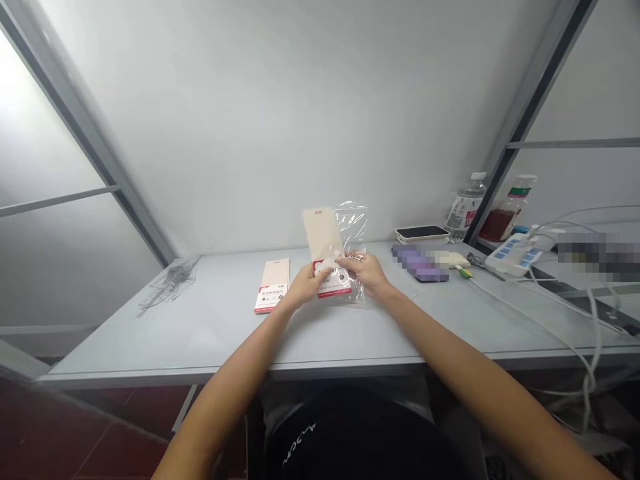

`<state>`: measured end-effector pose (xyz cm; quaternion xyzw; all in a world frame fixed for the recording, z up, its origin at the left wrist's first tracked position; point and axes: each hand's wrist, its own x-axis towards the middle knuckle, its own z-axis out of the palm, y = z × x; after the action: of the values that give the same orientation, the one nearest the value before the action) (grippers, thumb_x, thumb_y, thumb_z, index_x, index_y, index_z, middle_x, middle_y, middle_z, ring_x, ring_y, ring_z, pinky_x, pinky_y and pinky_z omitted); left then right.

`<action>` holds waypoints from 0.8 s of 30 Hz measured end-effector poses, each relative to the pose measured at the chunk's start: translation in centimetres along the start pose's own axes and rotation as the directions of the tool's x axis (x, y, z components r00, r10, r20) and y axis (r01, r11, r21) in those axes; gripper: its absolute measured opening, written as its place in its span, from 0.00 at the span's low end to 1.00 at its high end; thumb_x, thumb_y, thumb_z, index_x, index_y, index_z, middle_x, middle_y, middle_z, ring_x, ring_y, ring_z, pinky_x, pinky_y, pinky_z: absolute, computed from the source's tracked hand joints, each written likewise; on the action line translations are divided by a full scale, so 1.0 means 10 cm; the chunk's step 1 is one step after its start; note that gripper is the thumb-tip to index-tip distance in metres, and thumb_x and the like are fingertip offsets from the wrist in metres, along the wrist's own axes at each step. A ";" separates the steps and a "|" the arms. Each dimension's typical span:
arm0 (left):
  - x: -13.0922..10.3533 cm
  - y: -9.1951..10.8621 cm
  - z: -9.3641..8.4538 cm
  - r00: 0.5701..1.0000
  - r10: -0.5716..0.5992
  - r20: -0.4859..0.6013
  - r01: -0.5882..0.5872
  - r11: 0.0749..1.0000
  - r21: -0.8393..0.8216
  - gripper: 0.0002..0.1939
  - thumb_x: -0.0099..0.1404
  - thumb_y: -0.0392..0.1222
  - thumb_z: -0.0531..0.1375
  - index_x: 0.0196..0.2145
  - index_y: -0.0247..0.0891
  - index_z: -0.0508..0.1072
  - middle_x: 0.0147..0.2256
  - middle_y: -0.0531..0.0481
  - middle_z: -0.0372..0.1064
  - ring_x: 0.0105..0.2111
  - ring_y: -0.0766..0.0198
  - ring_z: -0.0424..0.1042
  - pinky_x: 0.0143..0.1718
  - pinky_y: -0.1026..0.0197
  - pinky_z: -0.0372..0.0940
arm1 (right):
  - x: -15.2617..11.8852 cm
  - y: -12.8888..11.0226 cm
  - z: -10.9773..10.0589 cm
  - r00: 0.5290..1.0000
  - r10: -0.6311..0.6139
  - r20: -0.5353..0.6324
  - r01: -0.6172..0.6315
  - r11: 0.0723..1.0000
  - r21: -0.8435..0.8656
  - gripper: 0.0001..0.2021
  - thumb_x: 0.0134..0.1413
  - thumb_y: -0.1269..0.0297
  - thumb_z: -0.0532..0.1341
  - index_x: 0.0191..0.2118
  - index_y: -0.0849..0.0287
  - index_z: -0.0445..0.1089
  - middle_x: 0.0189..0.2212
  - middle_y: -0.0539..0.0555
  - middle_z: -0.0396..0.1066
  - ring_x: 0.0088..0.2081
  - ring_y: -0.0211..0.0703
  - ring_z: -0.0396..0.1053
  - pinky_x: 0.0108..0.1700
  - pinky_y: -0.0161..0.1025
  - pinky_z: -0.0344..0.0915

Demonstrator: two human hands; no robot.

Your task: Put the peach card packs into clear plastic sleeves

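My left hand [306, 285] is closed on the lower left edge of a cream paper pad [324, 233] with a red and white band, held up above the table. My right hand [369, 270] pinches a clear plastic bag [354, 223], which stands behind and to the right of the pad; its fingertips also reach the pad's right edge. Whether the pad is inside the bag is hard to tell. A similar pad or small stack [276, 273] lies on the white table [210, 333], left of my left hand.
Black scribble-like strands [173, 283] lie at the table's left. On the right are a boxed phone [423, 233], a purple item [425, 265], a water bottle [465, 212], a bottle of dark red liquid [503, 217], a power strip [515, 253] and white cables [530, 317].
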<state>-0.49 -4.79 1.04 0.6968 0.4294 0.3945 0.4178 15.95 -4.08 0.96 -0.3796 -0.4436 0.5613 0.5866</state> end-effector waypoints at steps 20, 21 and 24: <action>-0.01 0.11 -0.09 0.986 0.021 -0.165 -0.032 0.997 -0.063 0.20 0.56 0.52 0.58 0.39 0.33 0.70 0.35 0.44 0.71 0.32 0.60 0.69 0.31 0.60 0.64 | -0.03 -0.05 0.00 0.988 0.079 0.131 -0.062 0.990 -0.126 0.17 0.30 0.61 0.72 0.28 0.62 0.70 0.22 0.52 0.73 0.26 0.42 0.71 0.27 0.35 0.68; -0.01 0.12 -0.11 0.988 0.061 -0.141 -0.073 0.994 -0.083 0.19 0.57 0.52 0.58 0.39 0.33 0.70 0.36 0.44 0.71 0.34 0.59 0.69 0.32 0.60 0.64 | -0.02 -0.06 -0.01 0.990 0.079 0.119 -0.066 0.992 -0.110 0.17 0.30 0.61 0.72 0.28 0.62 0.70 0.22 0.51 0.73 0.26 0.41 0.71 0.27 0.35 0.68; 0.00 0.12 -0.13 0.982 0.174 -0.069 -0.183 0.967 -0.177 0.19 0.61 0.51 0.53 0.42 0.36 0.71 0.41 0.45 0.71 0.42 0.57 0.68 0.40 0.57 0.63 | 0.00 -0.07 -0.03 0.994 0.080 0.068 -0.079 0.997 -0.020 0.15 0.32 0.62 0.72 0.29 0.61 0.70 0.24 0.51 0.74 0.27 0.40 0.72 0.28 0.35 0.69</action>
<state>-1.37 -4.78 2.65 0.6807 0.3377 0.4864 0.4313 16.46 -4.12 1.50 -0.3825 -0.4526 0.5931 0.5450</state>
